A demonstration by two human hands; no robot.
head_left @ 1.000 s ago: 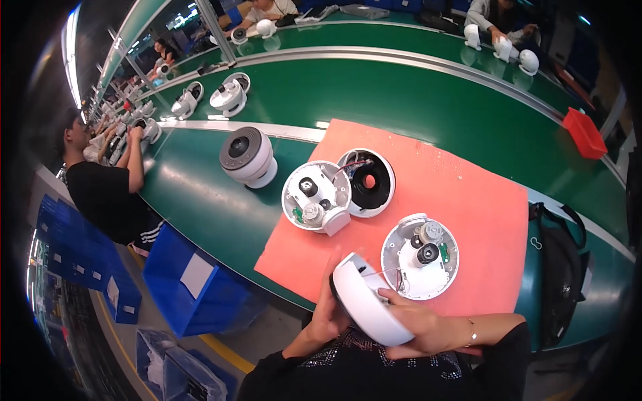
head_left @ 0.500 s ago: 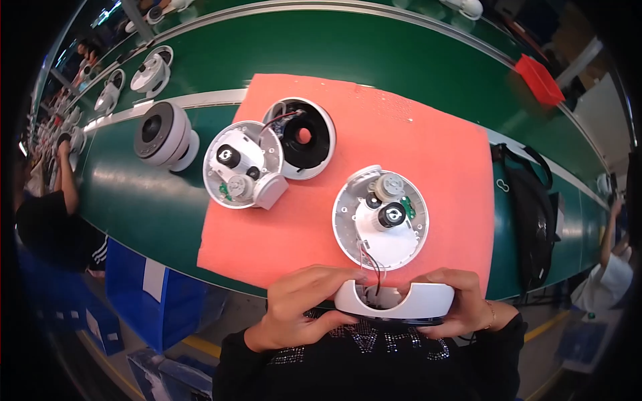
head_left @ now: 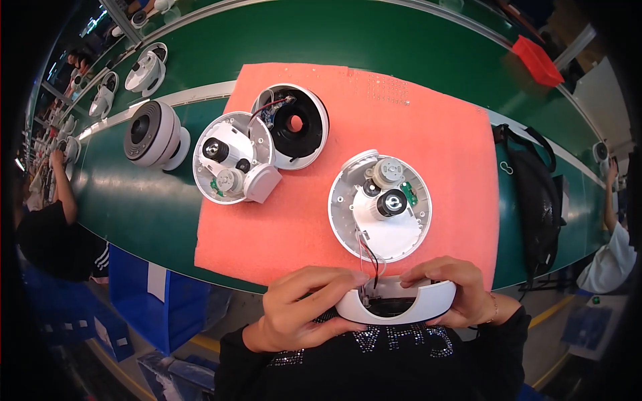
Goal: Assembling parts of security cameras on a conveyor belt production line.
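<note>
Head view, looking down on a green conveyor bench [head_left: 414,40] with a salmon-pink foam mat [head_left: 428,113] laid across it. At far left, a person in a black top [head_left: 50,234] works at the belt, mostly cut off by the dark fisheye rim. Beyond them a row of white dome housings [head_left: 144,70] runs up the belt, too small to make out in detail. A complete grey-and-white round unit [head_left: 152,136] lies on its side on the green surface, just left of the mat.

On the mat's left corner sits an opened white base plate with small motors [head_left: 231,160], and touching its upper right edge is a white ring shell with a black interior [head_left: 295,125]; red and black wires join the two. Right of centre lies a second round white base plate [head_left: 380,204], showing a black-capped motor, a silver motor and a small green circuit board.

Thin red and black wires [head_left: 370,257] run from it down into a white curved housing shell [head_left: 396,302], held close to the body at the mat's near edge. The left hand [head_left: 301,307] is curled around the shell's left end, fingertips on its rim. The right hand [head_left: 455,294] grips the right end, thumb hidden behind the shell. The shell's interior is dark and hard to read.

Right of the mat, a black bag [head_left: 535,194] hangs off the bench edge. A red bin [head_left: 538,60] sits top right, and another person's arm [head_left: 612,220] is cut off at the rim.
</note>
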